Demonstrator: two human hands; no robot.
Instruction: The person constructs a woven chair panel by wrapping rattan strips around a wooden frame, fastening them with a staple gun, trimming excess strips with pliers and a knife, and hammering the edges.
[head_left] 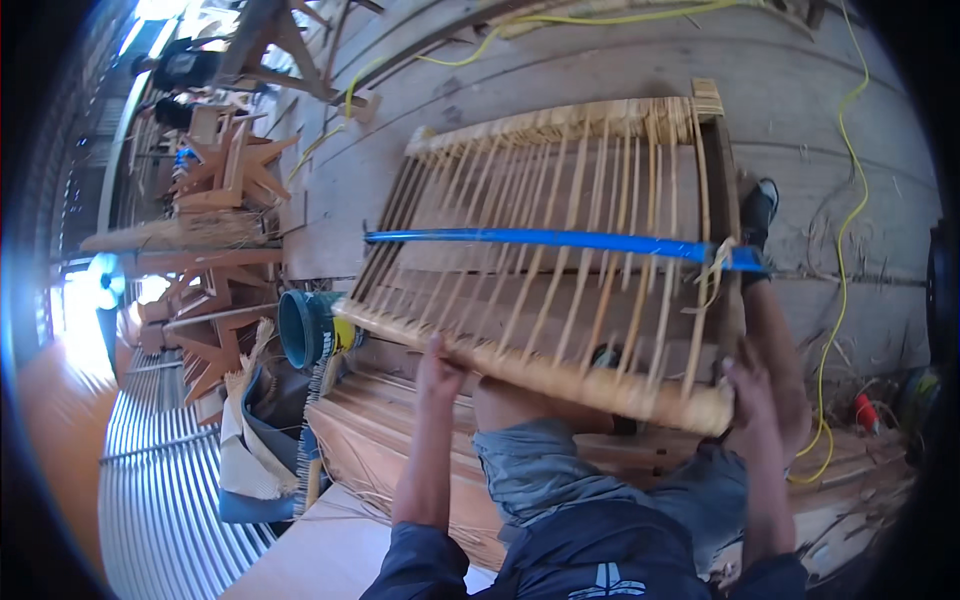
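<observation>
A wooden frame (560, 375) with pale cane strips strung from its far rail to its near rail lies tilted over my knees. The rails are wrapped thickly in cane. Across the middle of the strands runs a long blue bar (530, 237), which looks woven over and under some of them. A loose cane strip (718, 262) is looped near the bar's right end. My left hand (440, 372) is closed on the near rail, left of its middle. At the near right corner, my right hand (750, 390) grips the frame's side; its fingers are partly hidden and slightly blurred.
A teal bucket (295, 328) stands left of the frame. Beside it lie folded dark and cream cloths (265, 430). Wooden furniture parts (225, 180) are piled at the far left. A yellow cord (845, 260) snakes over the plank floor on the right, near a red object (865, 412).
</observation>
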